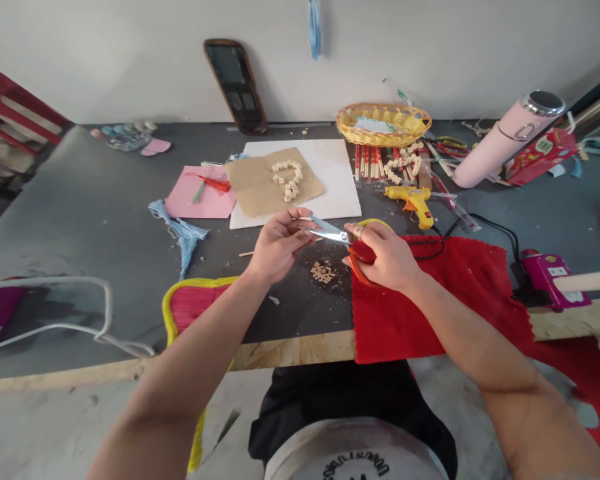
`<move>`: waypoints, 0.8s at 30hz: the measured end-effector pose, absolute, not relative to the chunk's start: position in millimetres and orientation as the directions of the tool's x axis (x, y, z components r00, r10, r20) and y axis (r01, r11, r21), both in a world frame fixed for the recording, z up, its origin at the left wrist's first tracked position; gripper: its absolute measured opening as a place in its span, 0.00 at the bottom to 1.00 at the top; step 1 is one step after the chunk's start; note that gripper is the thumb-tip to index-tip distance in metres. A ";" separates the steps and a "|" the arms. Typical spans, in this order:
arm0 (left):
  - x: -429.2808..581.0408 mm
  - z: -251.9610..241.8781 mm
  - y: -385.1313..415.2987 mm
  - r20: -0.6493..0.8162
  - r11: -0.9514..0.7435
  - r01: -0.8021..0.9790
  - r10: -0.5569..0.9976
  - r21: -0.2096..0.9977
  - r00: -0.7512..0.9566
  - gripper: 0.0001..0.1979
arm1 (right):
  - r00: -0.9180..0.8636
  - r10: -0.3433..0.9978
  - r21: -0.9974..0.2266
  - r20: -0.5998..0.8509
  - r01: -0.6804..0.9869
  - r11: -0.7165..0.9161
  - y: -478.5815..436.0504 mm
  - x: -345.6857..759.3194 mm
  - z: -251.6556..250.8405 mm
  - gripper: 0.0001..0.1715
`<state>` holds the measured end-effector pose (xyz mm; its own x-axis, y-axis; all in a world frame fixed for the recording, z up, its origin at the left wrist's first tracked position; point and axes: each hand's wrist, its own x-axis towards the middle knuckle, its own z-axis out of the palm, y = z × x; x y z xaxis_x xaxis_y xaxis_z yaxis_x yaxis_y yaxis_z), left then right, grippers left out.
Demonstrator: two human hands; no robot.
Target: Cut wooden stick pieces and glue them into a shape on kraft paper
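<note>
My right hand point(383, 252) grips a pair of scissors point(336, 234) by its orange-red handles, the blades pointing left and parted. At the blade tips, the fingers of my left hand point(279, 245) are pinched together; what they hold is too small to make out. Below the blades lies a small pile of cut light wooden bits point(323, 271), with crumbs scattered around. A thin stick point(246, 253) rests just left of my left hand. Beyond the hands, a brown card point(250, 187) carries a curved row of glued-looking wooden bits point(291, 180), on top of a white board point(343, 180).
A yellow glue gun point(413, 202), a wicker basket point(385, 137) and a pink flask point(505, 143) stand to the right. Red cloth point(420, 313) covers the front right edge. A phone point(237, 87) leans on the wall; a blue tassel point(183, 233) lies left.
</note>
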<state>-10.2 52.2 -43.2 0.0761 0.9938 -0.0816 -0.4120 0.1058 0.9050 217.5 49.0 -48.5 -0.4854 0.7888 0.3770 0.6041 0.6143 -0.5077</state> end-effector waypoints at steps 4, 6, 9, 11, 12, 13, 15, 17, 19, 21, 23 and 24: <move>-9.9 -42.9 52.3 -0.069 0.086 -0.401 0.996 0.912 0.056 0.21 | -0.505 0.781 -0.443 0.367 0.643 0.624 47.4 216.7 -49.5 0.31; -9.9 -43.3 52.3 -0.048 0.065 -0.390 0.997 0.918 0.054 0.22 | -0.507 0.782 -0.434 0.363 0.650 0.624 47.4 216.7 -50.3 0.31; -10.2 -44.8 52.6 -0.023 0.041 -0.380 0.998 0.924 0.052 0.24 | -0.510 0.782 -0.429 0.358 0.655 0.622 47.8 216.7 -50.3 0.31; -10.6 -46.2 52.8 -0.011 0.027 -0.367 0.999 0.930 0.047 0.24 | -0.512 0.782 -0.414 0.356 0.663 0.623 47.8 216.5 -49.6 0.31; -10.8 -46.7 52.7 -0.003 0.018 -0.358 0.999 0.934 0.041 0.25 | -0.513 0.783 -0.408 0.352 0.669 0.622 47.7 216.3 -49.1 0.31; -10.9 -47.2 52.7 0.004 0.007 -0.347 0.999 0.938 0.033 0.25 | -0.512 0.786 -0.403 0.347 0.675 0.618 47.5 216.1 -48.5 0.31; -10.7 -47.7 52.3 0.016 -0.011 -0.323 1.000 0.946 0.012 0.25 | -0.504 0.797 -0.402 0.334 0.689 0.604 46.9 215.8 -47.5 0.31; -10.1 -47.7 51.8 0.021 -0.024 -0.298 1.000 0.954 -0.012 0.26 | -0.498 0.804 -0.402 0.325 0.696 0.594 46.4 215.6 -46.8 0.31; -9.1 -47.7 51.5 0.022 -0.032 -0.275 0.999 0.961 -0.037 0.27 | -0.497 0.805 -0.393 0.324 0.703 0.592 46.2 215.6 -46.7 0.31; -8.1 -48.1 51.5 0.027 -0.042 -0.251 0.998 0.967 -0.060 0.27 | -0.501 0.802 -0.379 0.326 0.708 0.597 46.2 215.7 -47.3 0.31; -7.6 -49.1 51.7 0.032 -0.049 -0.224 0.996 0.973 -0.078 0.28 | -0.504 0.800 -0.366 0.325 0.713 0.598 46.3 215.7 -48.4 0.30; -7.5 -49.8 51.9 0.034 -0.051 -0.212 0.996 0.976 -0.083 0.28 | -0.505 0.800 -0.361 0.324 0.716 0.598 46.3 215.6 -49.0 0.30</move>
